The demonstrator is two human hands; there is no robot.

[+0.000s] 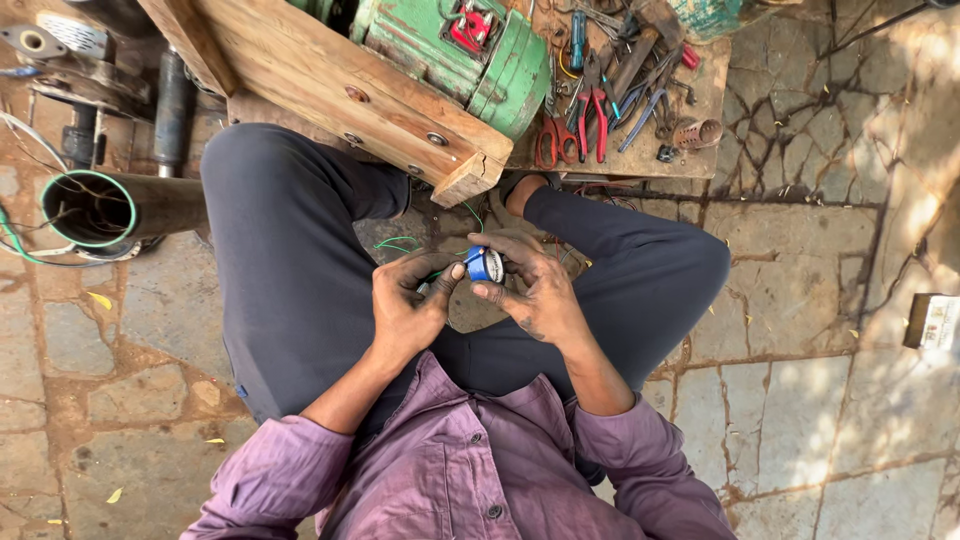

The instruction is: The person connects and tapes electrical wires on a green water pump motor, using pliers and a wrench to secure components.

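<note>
While the person sits cross-legged on the stone-paved floor (800, 400), both hands meet just above the lap, between the knees of the dark trousers (290, 270). The right hand (535, 290) curls its fingers (515, 245) around a small blue roll of tape (484, 265), gripping it from the far side with the thumb pressed against its lower edge. The left hand (405, 305) is closed loosely, its thumb and forefinger pinching at the near edge of the roll, so the 2 hands touch the same thing. The roll's pale round face is turned up toward the camera. Thin green wire (398, 243) lies on the floor just beyond the hands, in the gap between the legs.

Purple shirt sleeves (640, 460) are rolled back from both forearms. Ahead of the knees sits a green electric motor (455, 50), partly held in a frame of rough wooden planks (330, 85) fixed with bolts. Beside it, a low wooden surface (712, 100) carries a heap of hand tools, among them red-handled pliers (590, 115) and scissors with red grips (553, 140), well apart from the hands. To the left of the legs lies a dark metal pipe (110, 208) with a green-rimmed open end, with thin wires trailing around it. A small box (935, 320) rests on the floor at the right edge.
</note>
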